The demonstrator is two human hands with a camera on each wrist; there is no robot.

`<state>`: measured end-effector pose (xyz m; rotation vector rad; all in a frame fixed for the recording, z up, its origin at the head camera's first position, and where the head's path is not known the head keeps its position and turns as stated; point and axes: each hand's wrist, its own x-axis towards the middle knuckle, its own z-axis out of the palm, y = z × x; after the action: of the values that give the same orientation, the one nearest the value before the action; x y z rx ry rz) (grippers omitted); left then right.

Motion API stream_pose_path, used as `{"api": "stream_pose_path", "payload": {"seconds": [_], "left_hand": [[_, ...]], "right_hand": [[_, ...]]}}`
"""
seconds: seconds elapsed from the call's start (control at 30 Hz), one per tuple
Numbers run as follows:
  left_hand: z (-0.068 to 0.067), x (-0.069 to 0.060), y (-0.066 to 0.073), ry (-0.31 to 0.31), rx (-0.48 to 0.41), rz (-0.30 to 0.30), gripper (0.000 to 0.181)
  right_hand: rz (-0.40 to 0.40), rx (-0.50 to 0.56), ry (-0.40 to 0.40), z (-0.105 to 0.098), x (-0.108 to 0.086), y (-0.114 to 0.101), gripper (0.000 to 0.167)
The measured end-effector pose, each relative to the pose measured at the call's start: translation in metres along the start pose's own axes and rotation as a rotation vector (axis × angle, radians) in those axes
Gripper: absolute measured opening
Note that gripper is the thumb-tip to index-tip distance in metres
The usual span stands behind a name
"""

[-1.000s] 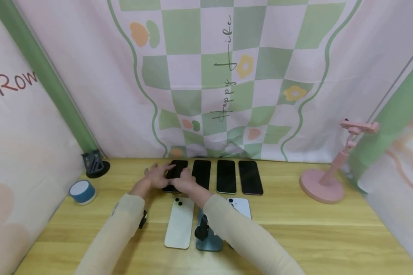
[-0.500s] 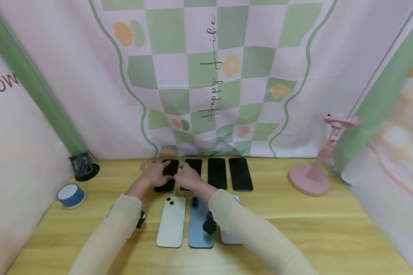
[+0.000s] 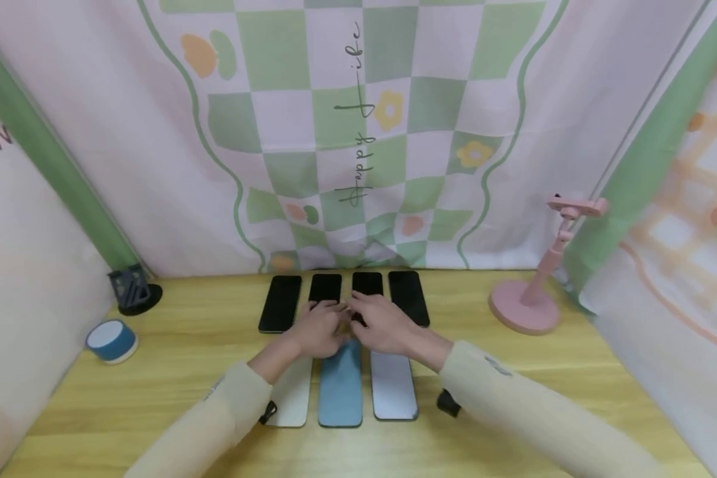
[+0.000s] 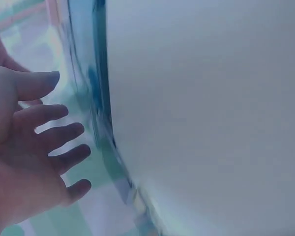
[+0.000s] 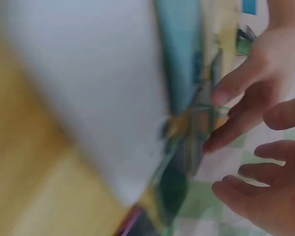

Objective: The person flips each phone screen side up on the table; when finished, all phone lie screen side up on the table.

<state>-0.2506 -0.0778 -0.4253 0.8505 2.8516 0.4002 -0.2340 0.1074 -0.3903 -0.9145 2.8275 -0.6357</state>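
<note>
Your left hand point(image 3: 318, 332) and right hand point(image 3: 384, 324) – fingers loosely spread – hide the far end of the blue phone point(image 3: 340, 393), mid near row on the table point(image 3: 83, 415), long axis running near to far.

I make out glossy, glass-like black phones point(image 3: 281, 304), a smooth blue phone point(image 3: 340, 392), a wood-grained desk point(image 3: 173, 352) with a slight sheen, a creased cloth curtain point(image 3: 277, 50) and a matt, plastic-looking pink stand point(image 3: 524, 312).

Wood table point(image 3: 215, 345); pale back cloth point(image 3: 406, 159), green checks point(image 3: 273, 50), "Happy Life" lettering point(image 3: 358, 149); printed left cloth point(image 3: 42, 232), right cloth point(image 3: 657, 285); green strips point(image 3: 60, 159) at corners.
</note>
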Motion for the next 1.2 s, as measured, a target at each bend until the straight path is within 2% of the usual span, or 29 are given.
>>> {"api": "stream_pose_path", "payload": {"seconds": [0.23,0.37,0.5,0.57,0.73,0.97,1.1,1.2], "left_hand": [[0.012,-0.011,0.029,-0.083,0.019,0.089,0.048],[0.015,-0.012,0.041,-0.118,0.057,0.115,0.052],[0.017,-0.011,0.045,-0.135,0.055,0.098,0.057],[0.018,-0.010,0.046,-0.143,0.051,0.089,0.061],[0.020,-0.008,0.047,-0.191,0.048,0.067,0.073],[0.019,-0.005,0.054,-0.208,0.011,0.088,0.073],[0.019,-0.001,0.056,-0.182,-0.060,0.075,0.075],[0.021,0.005,0.061,-0.142,-0.189,-0.004,0.072]], "right_hand": [[-0.056,-0.161,-0.040,0.012,-0.063,0.016,0.055],[-0.064,-0.156,-0.069,0.016,-0.090,0.017,0.058],[-0.065,-0.129,-0.136,0.022,-0.107,0.017,0.060],[-0.067,-0.138,-0.152,0.026,-0.112,0.016,0.061],[-0.079,-0.155,-0.124,0.035,-0.118,0.016,0.059],[-0.057,-0.120,-0.104,0.036,-0.121,0.018,0.058],[-0.047,-0.083,-0.115,0.036,-0.122,0.018,0.058],[-0.037,-0.061,-0.141,0.036,-0.124,0.019,0.059]]}}
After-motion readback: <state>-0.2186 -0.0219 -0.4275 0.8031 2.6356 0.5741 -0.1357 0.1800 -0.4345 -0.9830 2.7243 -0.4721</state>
